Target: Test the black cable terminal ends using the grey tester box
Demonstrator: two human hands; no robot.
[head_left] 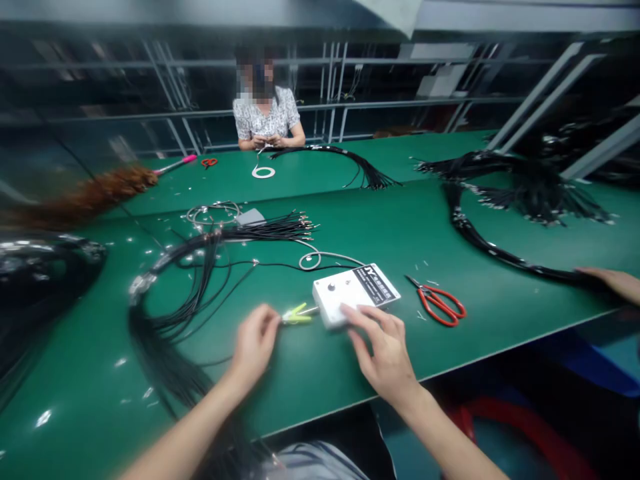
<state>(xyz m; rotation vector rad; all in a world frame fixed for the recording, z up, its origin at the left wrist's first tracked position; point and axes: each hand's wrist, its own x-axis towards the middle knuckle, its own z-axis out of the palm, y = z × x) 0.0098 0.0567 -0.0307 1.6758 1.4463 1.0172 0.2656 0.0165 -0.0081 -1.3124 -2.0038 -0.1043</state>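
My left hand [257,339] is closed in a pinch beside a yellow-green clip [297,315]; what lies between its fingertips is too small to make out. A short metal rod runs from the clip side to a white box [327,301] with a knob and a black printed label. My right hand [379,341] has its fingers apart and rests their tips on the near edge of this box. Left of my left hand, a bundle of black cables [173,257] curves over the green table [310,383].
Red-handled scissors [443,305] lie right of the box. Another black bundle [493,248] reaches a person's hand [617,283] at the right edge. Across the table sits a person [267,120] near a white ring [263,173]. A brown duster [100,190] lies at far left.
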